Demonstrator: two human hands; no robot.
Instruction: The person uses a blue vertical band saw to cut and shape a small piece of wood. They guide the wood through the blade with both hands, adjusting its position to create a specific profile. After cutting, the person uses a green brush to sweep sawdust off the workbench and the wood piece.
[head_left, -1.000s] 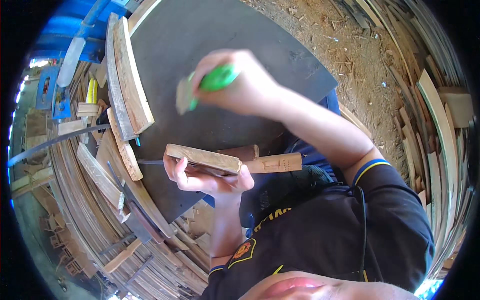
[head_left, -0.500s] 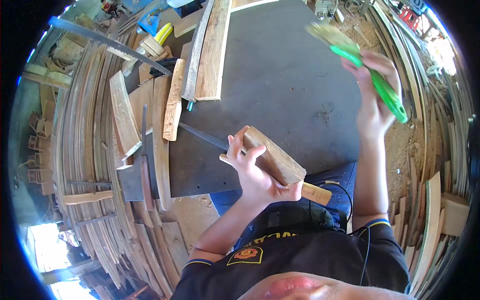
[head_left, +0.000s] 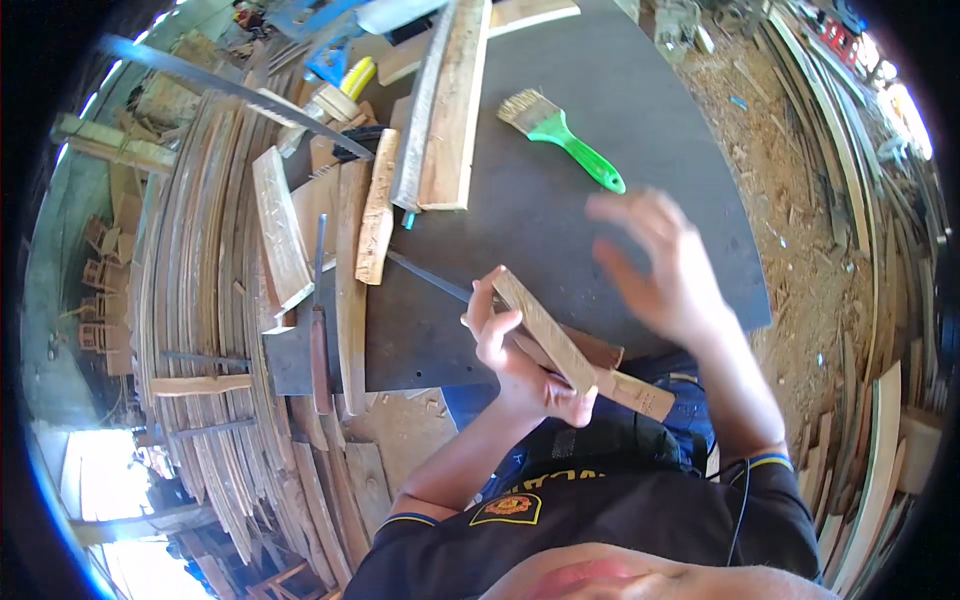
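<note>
My left hand (head_left: 520, 365), near the front edge of the dark table (head_left: 560, 240), is closed around a short wooden block (head_left: 545, 330), which slants across the palm. Beneath that hand a flat light wooden piece (head_left: 640, 394) sticks out to the right; how the two meet is hidden. A thin metal blade (head_left: 430, 276) runs from the left toward my left hand, its near end covered. My right hand (head_left: 660, 270), smeared by motion, hovers over the table with fingers apart and nothing in them. Just beyond its fingertips lies a green-handled paintbrush (head_left: 570, 145).
Left on the table are a long wooden beam (head_left: 450, 130), a wooden-handled saw (head_left: 374, 215) whose blade juts far left, a slim tool with a brown handle (head_left: 320, 360), and cut wood pieces (head_left: 283, 235). Long planks (head_left: 200, 240) are stacked beyond the left edge. Sawdust covers the right-hand floor (head_left: 770, 200).
My right hand has let go of the paintbrush, now lying on the table, and has drawn back toward me. The wooden block in my left hand has turned, showing a narrower face.
</note>
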